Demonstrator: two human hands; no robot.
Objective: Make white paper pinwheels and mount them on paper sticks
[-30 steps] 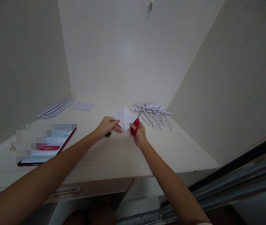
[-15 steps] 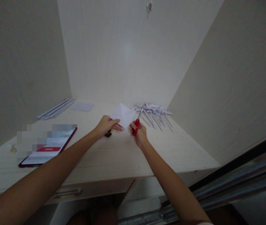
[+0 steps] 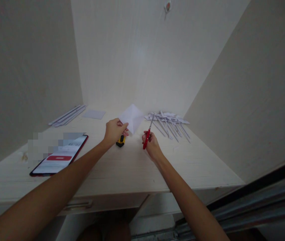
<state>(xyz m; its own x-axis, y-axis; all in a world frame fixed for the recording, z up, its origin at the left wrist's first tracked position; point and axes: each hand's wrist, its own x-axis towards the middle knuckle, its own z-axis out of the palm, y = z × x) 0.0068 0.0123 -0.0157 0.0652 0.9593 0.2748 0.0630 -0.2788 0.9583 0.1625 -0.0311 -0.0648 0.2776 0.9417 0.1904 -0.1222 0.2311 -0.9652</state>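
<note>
My left hand pinches a creased square of white paper by its near left edge, thumb on top. The sheet is held up over the desk with a corner pointing away from me. In my right hand are red-handled scissors, fingers wrapped round the handles. Their blades point up and away, look closed, and are apart from the paper. Beneath my left fingers lies a yellow and black utility knife or tape-like tool, partly covered by the hand.
White paper pinwheel-like pieces with thin paper sticks lie piled at the back right. Rolled paper sticks and a flat paper stack are at the back left. A phone-like device lies left. Walls enclose the desk.
My left hand has turned the paper a little and lifted it, baring more of the yellow tool. The scissors have moved slightly away from the paper. The view has shifted slightly.
</note>
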